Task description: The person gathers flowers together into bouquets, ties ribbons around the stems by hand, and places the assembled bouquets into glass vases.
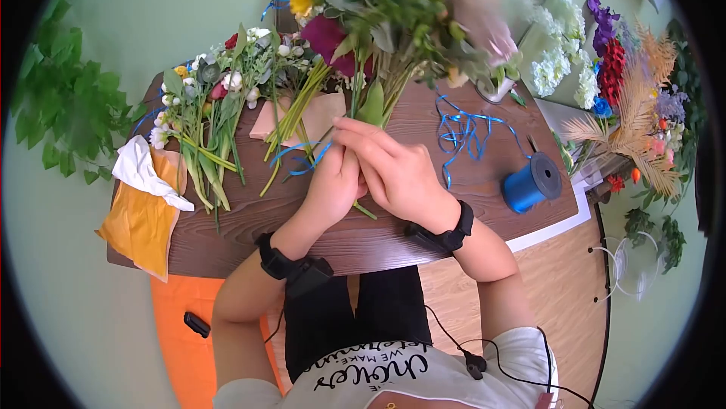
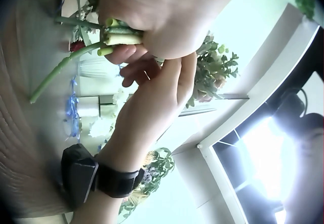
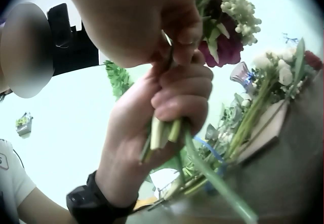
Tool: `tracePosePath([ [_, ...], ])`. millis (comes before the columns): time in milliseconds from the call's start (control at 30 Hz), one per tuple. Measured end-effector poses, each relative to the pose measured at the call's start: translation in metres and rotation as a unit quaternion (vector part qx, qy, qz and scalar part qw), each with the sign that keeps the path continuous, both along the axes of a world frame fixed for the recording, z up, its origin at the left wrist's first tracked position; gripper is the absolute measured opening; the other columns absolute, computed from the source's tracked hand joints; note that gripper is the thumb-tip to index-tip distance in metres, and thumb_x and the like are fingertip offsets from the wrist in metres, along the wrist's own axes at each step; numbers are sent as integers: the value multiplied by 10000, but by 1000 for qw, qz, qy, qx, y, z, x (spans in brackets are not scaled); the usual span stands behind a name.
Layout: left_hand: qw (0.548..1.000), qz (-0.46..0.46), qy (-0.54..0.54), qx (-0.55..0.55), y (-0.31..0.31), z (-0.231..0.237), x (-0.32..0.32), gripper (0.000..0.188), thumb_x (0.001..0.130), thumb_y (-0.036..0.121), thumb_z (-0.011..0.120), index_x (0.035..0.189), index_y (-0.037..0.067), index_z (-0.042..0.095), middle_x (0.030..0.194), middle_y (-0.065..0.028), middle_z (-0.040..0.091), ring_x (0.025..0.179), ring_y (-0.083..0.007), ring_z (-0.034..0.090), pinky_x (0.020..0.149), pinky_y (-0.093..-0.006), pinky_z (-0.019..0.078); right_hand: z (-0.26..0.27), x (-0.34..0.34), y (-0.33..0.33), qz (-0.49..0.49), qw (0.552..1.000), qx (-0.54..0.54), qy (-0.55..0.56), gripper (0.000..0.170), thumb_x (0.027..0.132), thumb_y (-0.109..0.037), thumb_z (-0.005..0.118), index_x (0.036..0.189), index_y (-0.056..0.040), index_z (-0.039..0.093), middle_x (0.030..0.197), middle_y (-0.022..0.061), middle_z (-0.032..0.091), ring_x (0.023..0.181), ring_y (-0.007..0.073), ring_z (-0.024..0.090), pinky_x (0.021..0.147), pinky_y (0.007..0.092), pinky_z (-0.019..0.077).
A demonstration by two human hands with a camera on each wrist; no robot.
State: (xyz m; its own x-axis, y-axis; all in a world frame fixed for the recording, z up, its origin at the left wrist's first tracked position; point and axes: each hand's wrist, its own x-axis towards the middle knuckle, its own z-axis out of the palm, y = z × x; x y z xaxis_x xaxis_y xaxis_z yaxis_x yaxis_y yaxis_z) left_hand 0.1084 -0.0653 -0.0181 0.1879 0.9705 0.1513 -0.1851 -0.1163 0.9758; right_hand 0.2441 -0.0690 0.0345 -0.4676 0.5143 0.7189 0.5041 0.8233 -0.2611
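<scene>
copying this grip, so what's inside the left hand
The left hand grips a bundle of stems; their ends stick out below. The stretch inside the grip is covered, so how they lie there, or whether anything ties them, cannot be seen.

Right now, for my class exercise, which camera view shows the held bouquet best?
The head view: most of the bouquet shows there, though its top is cropped. The left wrist view shows cut stem ends and leaves; the right wrist view shows stem ends below the left hand and a purple flower.
</scene>
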Motion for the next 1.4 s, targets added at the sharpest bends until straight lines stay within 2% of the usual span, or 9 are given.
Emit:
tracePosePath([
  [333, 977, 37, 156, 138, -5, 3, -6, 149, 941, 83, 492, 1033, -28, 532, 882, -60, 605, 792, -136, 593, 673, -283, 481, 27, -16, 0, -14, 997, -21, -68, 175, 778, -32, 592, 939, -48, 659, 922, 93, 670, 705, 292, 650, 584, 348, 532],
  [467, 978, 104, 89, 158, -1, 1, -3, 192, 873, 92, 562, 750, -56, 559, 609, -109, 583, 597, -185, 591, 502, -325, 427, 39, -25, 4, 8, 994, 10, -106, 140, 752, -46, 609, 881, -48, 662, 861, 84, 663, 678, 285, 640, 559, 340, 520],
  [700, 975, 70, 115, 178, 5, -2, -8, 191, 926, 129, 518, 1004, -44, 538, 856, -62, 611, 775, -119, 595, 614, -264, 480, 54, -31, -2, -67, 972, 36, -221, 201, 771, -30, 600, 969, -60, 616, 818, 74, 614, 648, 285, 620, 526, 343, 498],
  [967, 994, 50, -94, 19, 9, 7, -8, 345, 1013, 340, 366, 975, 29, 508, 647, 13, 480, 533, -57, 435, 453, -222, 357, 36, -20, 1, 105, 991, -85, 13, 198, 887, -9, 522, 1081, -20, 558, 920, 104, 553, 725, 258, 629, 648, 307, 507],
  [1000, 994, -36, -102, 19, 14, 6, -18, 342, 1021, 360, 352, 936, 65, 502, 643, 37, 449, 491, -39, 388, 436, -200, 331, 34, -15, 1, 137, 984, -109, 29, 201, 906, -18, 507, 1103, -11, 548, 936, 95, 549, 730, 238, 631, 659, 302, 509],
  [1133, 959, -155, -220, -91, 13, 27, -36, 346, 1024, 374, 327, 915, 76, 465, 637, 7, 420, 444, -53, 361, 398, -199, 287, 19, 10, 4, 247, 866, -314, 301, 256, 894, -35, 598, 1144, 8, 561, 890, 32, 604, 746, 92, 606, 642, 248, 481],
  [1233, 940, -178, -273, -98, 17, 28, -41, 384, 1029, 391, 281, 1054, 57, 467, 606, 22, 334, 432, -59, 303, 390, -206, 283, 4, 32, 24, 191, 847, -355, 346, 238, 878, -58, 631, 1106, -3, 591, 756, 9, 604, 664, 79, 594, 599, 217, 461],
  [1300, 946, -186, -251, -81, 22, 23, -42, 398, 1031, 394, 261, 1094, 62, 469, 604, 22, 324, 432, -61, 291, 388, -207, 277, -2, 36, 29, -18, 965, -215, 150, 172, 826, -108, 704, 961, -9, 666, 650, 28, 560, 583, 91, 547, 530, 249, 430],
  [1400, 960, -171, -211, -74, 20, 27, -43, 398, 1034, 386, 245, 1090, 63, 470, 600, 20, 318, 426, -62, 282, 379, -208, 268, -12, 34, 37, 36, 990, -97, 100, 142, 812, -147, 720, 796, -13, 673, 634, 80, 518, 580, 186, 496, 505, 293, 368],
])
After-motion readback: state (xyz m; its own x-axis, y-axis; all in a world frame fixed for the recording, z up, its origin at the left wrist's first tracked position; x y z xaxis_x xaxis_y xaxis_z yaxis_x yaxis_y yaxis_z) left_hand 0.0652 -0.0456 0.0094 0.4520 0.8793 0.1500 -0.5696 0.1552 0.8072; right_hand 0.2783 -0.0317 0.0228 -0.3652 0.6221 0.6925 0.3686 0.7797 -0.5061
